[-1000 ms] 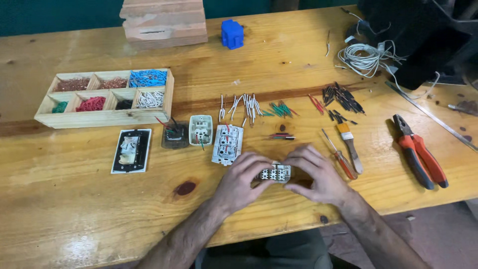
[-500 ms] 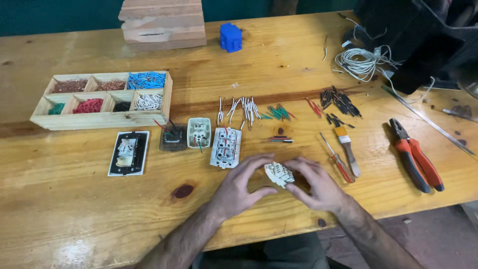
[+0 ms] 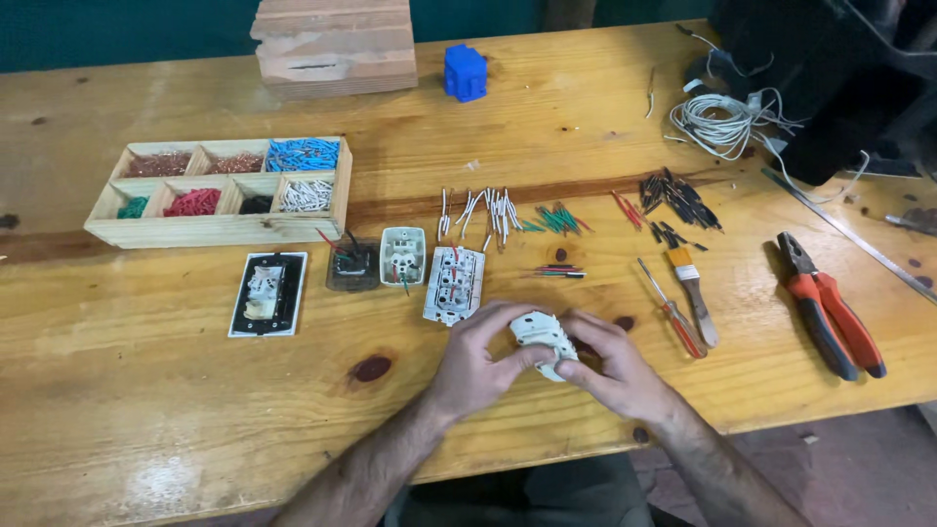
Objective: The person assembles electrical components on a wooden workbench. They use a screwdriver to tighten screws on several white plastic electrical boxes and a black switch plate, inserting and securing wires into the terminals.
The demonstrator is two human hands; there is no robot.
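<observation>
Lower centre of frame: left hand [image 3: 478,363] and right hand [image 3: 615,368] both grip white switch module [image 3: 543,339] above table [image 3: 146,410]. Module bare, unwired; wire pieces [image 3: 488,210] lie unused at centre.

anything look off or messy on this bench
Nothing looks damaged or spilled. Both hands, left hand and right hand, hold a white switch module. The wire pieces lie in sorted groups, and the white cable coil is loose but tangled.
</observation>
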